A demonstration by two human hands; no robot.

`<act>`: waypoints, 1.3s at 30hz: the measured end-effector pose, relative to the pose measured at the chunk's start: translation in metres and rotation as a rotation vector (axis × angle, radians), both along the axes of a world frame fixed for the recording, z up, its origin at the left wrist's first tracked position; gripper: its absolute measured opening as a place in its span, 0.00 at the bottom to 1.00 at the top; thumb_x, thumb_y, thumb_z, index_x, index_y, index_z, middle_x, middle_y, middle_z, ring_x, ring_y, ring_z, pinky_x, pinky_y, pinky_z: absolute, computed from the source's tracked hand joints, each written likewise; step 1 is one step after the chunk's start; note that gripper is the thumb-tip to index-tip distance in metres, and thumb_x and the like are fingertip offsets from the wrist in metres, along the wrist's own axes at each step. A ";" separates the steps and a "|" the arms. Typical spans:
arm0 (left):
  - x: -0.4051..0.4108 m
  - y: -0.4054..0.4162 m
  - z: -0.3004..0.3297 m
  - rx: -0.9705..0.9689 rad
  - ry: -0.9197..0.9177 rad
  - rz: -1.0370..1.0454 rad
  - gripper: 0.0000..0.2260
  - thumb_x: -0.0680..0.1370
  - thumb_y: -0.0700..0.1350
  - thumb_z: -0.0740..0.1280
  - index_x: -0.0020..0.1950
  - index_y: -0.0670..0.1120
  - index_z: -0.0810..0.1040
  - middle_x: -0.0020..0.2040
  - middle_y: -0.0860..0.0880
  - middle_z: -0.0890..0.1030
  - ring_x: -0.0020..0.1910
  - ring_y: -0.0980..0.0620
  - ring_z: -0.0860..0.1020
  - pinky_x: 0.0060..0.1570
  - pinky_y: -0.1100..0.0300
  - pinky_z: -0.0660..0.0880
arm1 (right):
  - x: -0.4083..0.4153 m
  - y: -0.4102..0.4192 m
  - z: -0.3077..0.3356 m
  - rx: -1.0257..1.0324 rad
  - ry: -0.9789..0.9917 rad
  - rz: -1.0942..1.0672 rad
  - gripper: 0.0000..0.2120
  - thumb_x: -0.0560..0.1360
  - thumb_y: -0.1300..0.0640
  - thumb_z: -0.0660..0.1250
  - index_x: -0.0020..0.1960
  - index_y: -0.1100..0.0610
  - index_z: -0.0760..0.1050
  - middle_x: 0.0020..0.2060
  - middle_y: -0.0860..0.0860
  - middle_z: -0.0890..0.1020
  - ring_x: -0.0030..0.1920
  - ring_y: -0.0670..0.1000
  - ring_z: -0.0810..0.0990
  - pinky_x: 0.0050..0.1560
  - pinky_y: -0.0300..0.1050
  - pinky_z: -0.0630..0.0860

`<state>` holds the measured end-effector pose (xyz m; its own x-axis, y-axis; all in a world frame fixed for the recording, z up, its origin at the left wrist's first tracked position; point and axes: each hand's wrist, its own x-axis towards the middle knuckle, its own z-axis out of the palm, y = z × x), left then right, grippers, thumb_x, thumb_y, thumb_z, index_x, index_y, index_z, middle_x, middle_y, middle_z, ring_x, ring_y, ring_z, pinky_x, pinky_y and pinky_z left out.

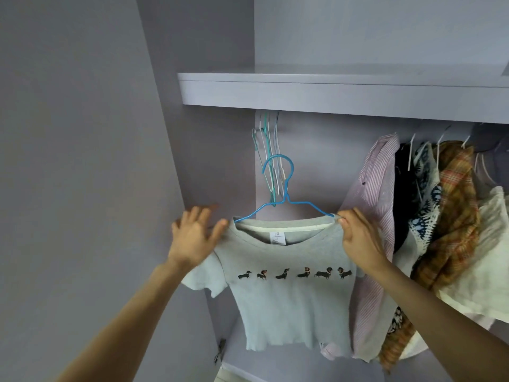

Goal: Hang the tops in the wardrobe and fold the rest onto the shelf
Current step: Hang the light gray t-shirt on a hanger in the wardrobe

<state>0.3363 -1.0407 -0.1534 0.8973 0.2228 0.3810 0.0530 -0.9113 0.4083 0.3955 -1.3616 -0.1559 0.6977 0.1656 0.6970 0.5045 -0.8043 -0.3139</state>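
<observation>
- Grey T-shirt (289, 299), printed with a row of small dogs across the chest, is carried on a blue wire hanger (285, 201) in front of the open wardrobe, below the shelf (303, 91).
- The hanger's hook is seen free in the air, not on any rail; the rail itself is hidden behind the shelf's front edge.
- The right hand (356, 235) is clenched around the shirt's right shoulder and the end of the hanger, with the fabric pinched between thumb and fingers.
- The left hand (194, 232) is spread open, fingers straight and apart; only the thumb side is laid against the shirt's left shoulder, and nothing is grasped.
- A bunch of bare hangers (268, 155), white and teal, is hung at the far left of the wardrobe, directly behind the blue hook.
- Just to the right of the shirt, a pink striped shirt (377, 205) is hung, with its lower edge partly covered by the grey hem.
- Further right, a dark garment (402, 188), a blue-and-white patterned top (425, 205), an orange plaid shirt (451, 216) and a cream top (482, 260) are crowded together.
- The wardrobe's lilac side wall (82, 133) is seen close by the left hand.
</observation>
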 end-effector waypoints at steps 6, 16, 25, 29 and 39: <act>0.009 -0.043 0.001 -0.041 -0.140 -0.234 0.09 0.81 0.44 0.60 0.51 0.40 0.76 0.42 0.45 0.77 0.46 0.38 0.76 0.46 0.51 0.67 | -0.008 0.014 0.001 -0.044 -0.041 0.024 0.05 0.73 0.70 0.63 0.44 0.67 0.78 0.38 0.60 0.79 0.35 0.62 0.79 0.39 0.55 0.73; 0.026 -0.015 -0.009 -0.145 -0.243 -0.103 0.07 0.79 0.38 0.63 0.46 0.36 0.79 0.40 0.38 0.80 0.38 0.36 0.78 0.39 0.51 0.71 | -0.004 -0.041 -0.027 -0.162 0.505 -0.074 0.11 0.80 0.58 0.58 0.52 0.63 0.76 0.47 0.57 0.81 0.49 0.60 0.79 0.47 0.50 0.72; 0.030 -0.018 -0.011 -0.162 -0.185 -0.370 0.14 0.76 0.44 0.60 0.43 0.36 0.81 0.38 0.40 0.81 0.37 0.39 0.79 0.43 0.45 0.75 | -0.006 -0.031 -0.015 -0.209 0.369 0.048 0.21 0.76 0.61 0.65 0.68 0.59 0.70 0.61 0.55 0.75 0.61 0.56 0.74 0.60 0.50 0.69; 0.045 -0.030 -0.010 -0.242 -0.156 -0.380 0.09 0.79 0.39 0.63 0.44 0.36 0.81 0.41 0.40 0.81 0.40 0.38 0.79 0.44 0.50 0.74 | -0.014 -0.019 -0.010 -0.249 0.369 0.066 0.11 0.79 0.58 0.60 0.57 0.60 0.77 0.50 0.55 0.80 0.51 0.56 0.78 0.50 0.44 0.68; 0.063 -0.071 -0.023 -0.258 0.146 -0.282 0.14 0.79 0.44 0.64 0.64 0.44 0.75 0.63 0.42 0.74 0.57 0.39 0.76 0.61 0.49 0.71 | -0.033 -0.068 0.003 -0.149 0.897 -0.117 0.13 0.76 0.69 0.55 0.35 0.57 0.64 0.31 0.48 0.63 0.32 0.46 0.61 0.33 0.38 0.59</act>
<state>0.3996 -1.1117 -0.1764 0.9774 0.0319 0.2091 -0.1102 -0.7669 0.6322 0.3627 -1.4295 -0.1526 0.9849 0.1048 -0.1375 0.0345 -0.8986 -0.4375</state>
